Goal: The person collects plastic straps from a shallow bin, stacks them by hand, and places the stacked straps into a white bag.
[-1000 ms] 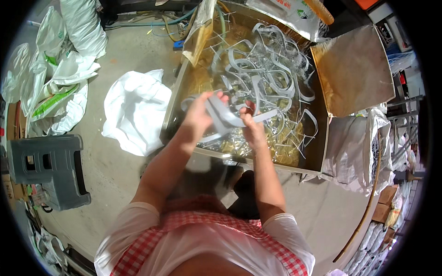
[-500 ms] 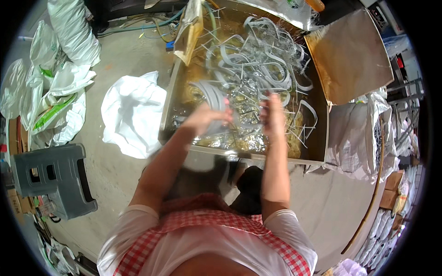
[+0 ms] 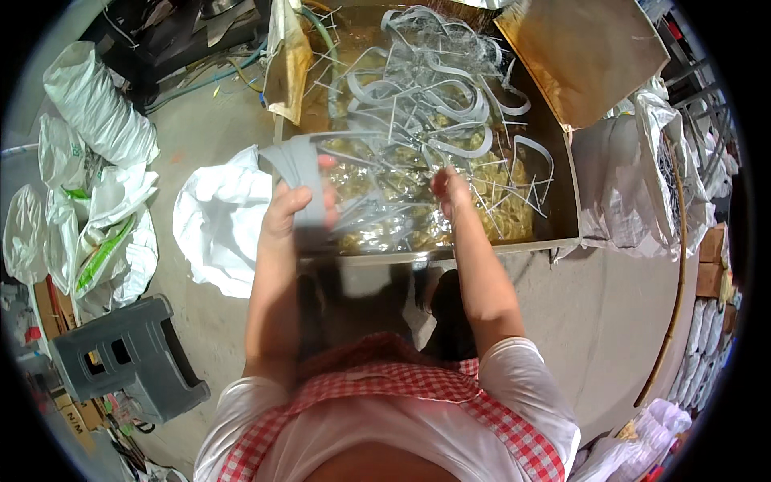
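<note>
My left hand (image 3: 287, 207) is closed round a bundle of flat grey plastic strips (image 3: 303, 165), raised over the left edge of a shallow metal tank (image 3: 434, 255). The strips bend over and hang down past my fingers, blurred at the lower end. Over the middle of the tank, my right hand (image 3: 452, 193) has its fingers curled inward; whether something thin is between them is hidden. Around and beyond it lie looped grey strips (image 3: 462, 96) and thin white sprue-like sticks (image 3: 518, 189), tangled in shallow, yellowish, glinting water.
A white sack (image 3: 221, 221) lies left of the tank, a grey step stool (image 3: 128, 357) nearer me. Full white bags (image 3: 100, 104) stand far left. A stained board (image 3: 586, 56) leans at the far right corner, with a large sack (image 3: 614, 185) and a long stick (image 3: 679, 273) beside it.
My left hand has moved left with the grey strips, lifting them to the tank's edge. My right hand has shifted slightly left, its fingers now curled. The view has tilted a little.
</note>
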Available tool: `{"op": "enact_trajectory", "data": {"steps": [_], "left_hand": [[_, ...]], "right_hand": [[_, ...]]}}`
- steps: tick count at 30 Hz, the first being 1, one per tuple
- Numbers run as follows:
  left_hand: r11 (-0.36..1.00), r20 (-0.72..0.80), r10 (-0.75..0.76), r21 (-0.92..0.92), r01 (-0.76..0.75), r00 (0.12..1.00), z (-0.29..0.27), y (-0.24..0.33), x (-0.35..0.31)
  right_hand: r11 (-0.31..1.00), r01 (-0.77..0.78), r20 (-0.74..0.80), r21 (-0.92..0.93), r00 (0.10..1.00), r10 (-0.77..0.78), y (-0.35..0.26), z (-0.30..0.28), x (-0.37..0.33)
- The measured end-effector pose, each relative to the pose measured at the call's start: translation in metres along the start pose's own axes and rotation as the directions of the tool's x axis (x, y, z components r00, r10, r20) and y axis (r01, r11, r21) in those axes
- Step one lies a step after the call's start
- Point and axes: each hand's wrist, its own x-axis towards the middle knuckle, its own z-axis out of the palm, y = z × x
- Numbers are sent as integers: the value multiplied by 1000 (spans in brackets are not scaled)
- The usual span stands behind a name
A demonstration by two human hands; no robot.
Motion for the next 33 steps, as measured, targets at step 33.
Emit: {"op": "enact_trajectory", "data": {"steps": [33], "left_hand": [[719,-118,-298,625,304,947,31,-43,25]], "right_hand": [[953,301,394,-43,882,-260,-88,24,-40]]}}
